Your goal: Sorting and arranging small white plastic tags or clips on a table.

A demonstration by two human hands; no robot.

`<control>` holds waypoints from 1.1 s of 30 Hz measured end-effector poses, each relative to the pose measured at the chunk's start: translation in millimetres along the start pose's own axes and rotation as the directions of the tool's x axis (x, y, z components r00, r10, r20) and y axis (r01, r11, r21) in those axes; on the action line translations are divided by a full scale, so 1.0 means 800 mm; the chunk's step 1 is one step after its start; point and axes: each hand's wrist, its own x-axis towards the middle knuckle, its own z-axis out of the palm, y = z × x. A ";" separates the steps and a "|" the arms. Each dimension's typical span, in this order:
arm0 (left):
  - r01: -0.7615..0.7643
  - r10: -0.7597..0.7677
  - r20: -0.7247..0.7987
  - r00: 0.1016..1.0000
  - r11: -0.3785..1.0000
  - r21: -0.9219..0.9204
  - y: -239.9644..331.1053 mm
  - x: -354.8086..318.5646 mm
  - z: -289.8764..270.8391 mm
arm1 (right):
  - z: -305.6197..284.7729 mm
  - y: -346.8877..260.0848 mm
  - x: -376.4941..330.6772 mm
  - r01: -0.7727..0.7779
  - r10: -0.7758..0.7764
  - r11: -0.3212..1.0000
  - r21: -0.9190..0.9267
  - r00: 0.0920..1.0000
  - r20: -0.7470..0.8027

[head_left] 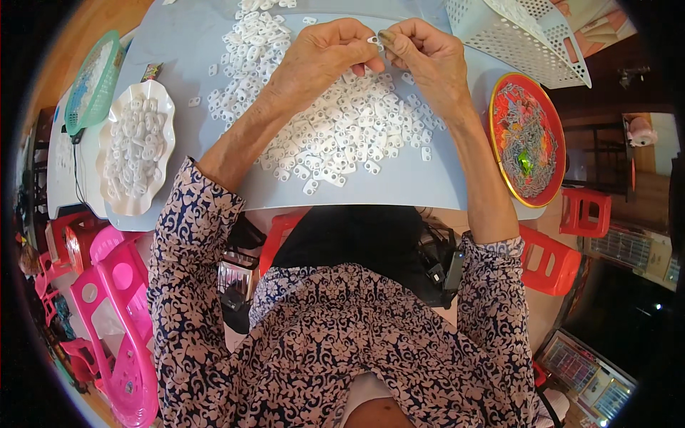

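Head view looks straight down on both hands meeting over the far middle of the table. The left hand and right hand pinch one small white clip between them, fingers closed on it from either side, held just above the heap of like pieces.

That clip looks like moulded plastic: featherlight, stiff, smooth and a bit slippery, flat with what seem to be two little holes, though it is too small here to be sure. Fingertip pinching at its short ends suits it best; squeezing hard would likely do no harm.

Heaped pieces lie loose and tumbled on a pale blue, matt sheet. To the left sits a white scalloped dish with more white bits, and beside it a green mesh lid. On the right, a red round plate carries thin grey strands, with a white perforated basket beyond.
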 end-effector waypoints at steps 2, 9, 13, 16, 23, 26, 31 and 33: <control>-0.029 0.029 -0.018 0.999 0.999 -0.017 -0.001 -0.001 0.005 | 0.003 0.003 -0.001 0.043 -0.045 0.998 -0.037 0.998 -0.032; -0.094 0.090 -0.087 0.992 0.995 -0.036 0.002 0.000 0.010 | 0.007 -0.010 -0.003 0.034 -0.034 0.999 0.001 0.998 -0.052; -0.025 0.021 -0.068 0.997 0.998 -0.056 0.002 -0.001 0.007 | 0.004 -0.008 -0.002 0.021 -0.020 0.998 0.052 1.000 -0.021; 0.004 -0.007 -0.057 0.998 0.998 -0.061 0.002 -0.002 0.006 | 0.003 -0.012 -0.003 0.055 -0.055 0.998 -0.004 0.998 -0.004; -0.010 0.006 -0.059 0.998 0.998 -0.062 0.001 -0.003 0.012 | 0.002 -0.007 -0.004 0.047 -0.050 0.996 -0.080 0.998 -0.026; -0.047 0.045 -0.035 0.998 0.997 -0.054 0.001 -0.004 0.010 | 0.005 -0.006 -0.005 0.084 -0.089 0.993 -0.083 0.994 -0.059; -0.027 0.021 -0.070 0.997 0.996 -0.082 -0.006 -0.003 0.008 | 0.011 -0.008 -0.007 0.066 -0.067 0.998 -0.018 0.997 -0.048; -0.047 0.045 -0.041 0.998 0.998 -0.045 -0.008 -0.003 0.006 | 0.014 -0.011 -0.006 0.128 -0.135 0.988 -0.081 0.987 -0.083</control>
